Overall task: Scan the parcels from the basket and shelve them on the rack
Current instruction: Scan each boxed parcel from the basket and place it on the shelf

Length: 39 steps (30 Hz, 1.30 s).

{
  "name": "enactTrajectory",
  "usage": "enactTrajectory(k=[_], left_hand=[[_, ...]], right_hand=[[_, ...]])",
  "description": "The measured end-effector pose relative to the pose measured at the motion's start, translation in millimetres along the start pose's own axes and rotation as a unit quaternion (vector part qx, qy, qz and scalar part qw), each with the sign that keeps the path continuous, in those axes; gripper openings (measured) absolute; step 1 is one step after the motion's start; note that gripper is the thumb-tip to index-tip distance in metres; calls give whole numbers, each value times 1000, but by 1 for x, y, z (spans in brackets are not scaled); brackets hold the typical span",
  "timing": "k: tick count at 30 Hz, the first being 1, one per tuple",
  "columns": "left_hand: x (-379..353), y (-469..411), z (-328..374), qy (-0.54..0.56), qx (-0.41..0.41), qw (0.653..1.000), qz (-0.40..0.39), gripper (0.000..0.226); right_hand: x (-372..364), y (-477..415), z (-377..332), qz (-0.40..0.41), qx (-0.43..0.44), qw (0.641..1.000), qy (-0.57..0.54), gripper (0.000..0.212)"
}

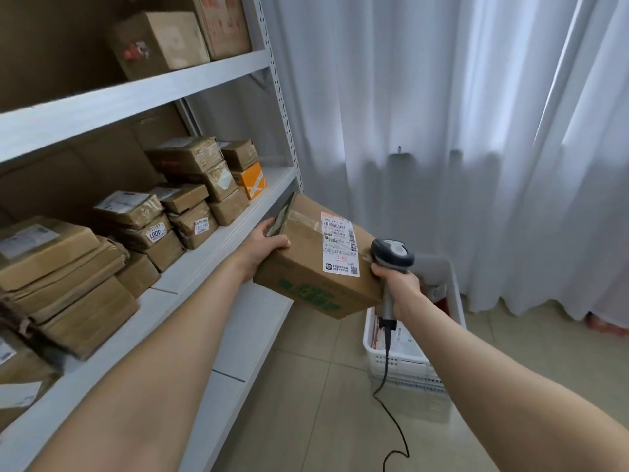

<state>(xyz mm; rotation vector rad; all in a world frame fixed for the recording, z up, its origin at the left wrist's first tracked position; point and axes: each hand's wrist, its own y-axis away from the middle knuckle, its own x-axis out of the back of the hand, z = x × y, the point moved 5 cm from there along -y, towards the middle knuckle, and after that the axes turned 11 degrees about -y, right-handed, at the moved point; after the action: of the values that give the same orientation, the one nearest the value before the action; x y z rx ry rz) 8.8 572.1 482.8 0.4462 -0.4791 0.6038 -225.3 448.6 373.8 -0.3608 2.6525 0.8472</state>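
Observation:
My left hand [263,245] grips the left end of a brown cardboard parcel [306,267] with green print and a white shipping label [338,245] on top. It hangs in the air beside the rack's front edge. My right hand [396,282] grips the handle of a grey corded barcode scanner [393,255], whose head sits at the parcel's right edge, beside the label. Below, on the floor, stands the white plastic basket [405,366] with several flat parcels inside, partly hidden by the box and my right arm.
The white metal rack [211,247] fills the left side. Its middle shelf carries several stacked taped brown parcels [190,199] and an orange box [250,180]; the upper shelf holds larger cartons [160,42]. White curtains [459,131] hang behind. The scanner cable [391,413] trails over the tiled floor.

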Motion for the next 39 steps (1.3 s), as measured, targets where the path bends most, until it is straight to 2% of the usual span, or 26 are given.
enactTrajectory(k=[2, 4, 7, 10, 13, 17, 21, 25, 27, 39], left_hand=[[-4, 4, -3, -13, 20, 1000, -19, 73], [-4, 9, -5, 20, 61, 998, -23, 71], [-5, 14, -6, 50, 109, 993, 17, 85], [-10, 12, -10, 48, 113, 991, 47, 101], [-24, 11, -21, 87, 102, 990, 55, 97], [-47, 12, -33, 160, 81, 982, 51, 92], [-64, 9, -44, 182, 75, 979, 49, 86], [-82, 4, -59, 194, 71, 978, 42, 82], [-88, 2, -66, 209, 71, 974, 38, 81], [-92, -11, -71, 243, 68, 967, 35, 77]], right_hand=[[1, 1, -5, -1, 23, 999, 44, 55], [3, 1, -6, -1, 36, 997, 73, 49], [2, 2, -10, -2, 64, 990, 128, 42], [-3, 3, -15, -3, 78, 984, 157, 40], [-6, 4, -20, 2, 85, 981, 173, 35], [1, 7, -32, 49, 130, 964, 226, 43], [5, 14, -46, 47, 167, 957, 233, 19], [-4, 25, -51, -61, 119, 978, 160, 8], [-8, 33, -55, -98, 96, 976, 166, 5], [-13, 63, -76, -131, 54, 959, 244, 10]])
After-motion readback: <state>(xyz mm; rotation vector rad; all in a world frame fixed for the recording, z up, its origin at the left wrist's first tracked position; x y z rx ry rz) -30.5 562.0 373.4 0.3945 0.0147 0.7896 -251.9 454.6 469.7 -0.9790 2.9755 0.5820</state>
